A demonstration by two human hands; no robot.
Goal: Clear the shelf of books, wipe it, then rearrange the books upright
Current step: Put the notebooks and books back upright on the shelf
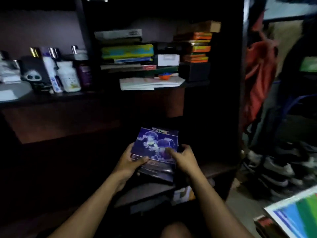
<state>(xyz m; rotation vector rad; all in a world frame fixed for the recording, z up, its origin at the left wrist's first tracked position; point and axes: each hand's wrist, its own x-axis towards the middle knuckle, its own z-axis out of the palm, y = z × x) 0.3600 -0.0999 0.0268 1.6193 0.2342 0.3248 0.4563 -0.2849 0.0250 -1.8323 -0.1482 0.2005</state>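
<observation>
A purple book with a cloud picture on its cover (155, 143) tops a small stack of books (157, 170) held low in front of a dark shelf unit. My left hand (132, 160) grips the stack's left edge, thumb on the cover. My right hand (184, 158) holds the right edge, fingers on the cover. Above, on an upper shelf (197, 82), more books lie flat in piles: a yellow and blue pile (127, 52) on the left, an orange pile (197, 47) on the right. The lower shelf board (144, 191) under the stack is dark.
Bottles and a panda-print box (56, 71) stand on a ledge to the left. Red cloth (257, 79) hangs right of the shelf unit. Shoes (277, 169) lie on the floor at right. A colourful striped book (298, 210) sits at the bottom right corner.
</observation>
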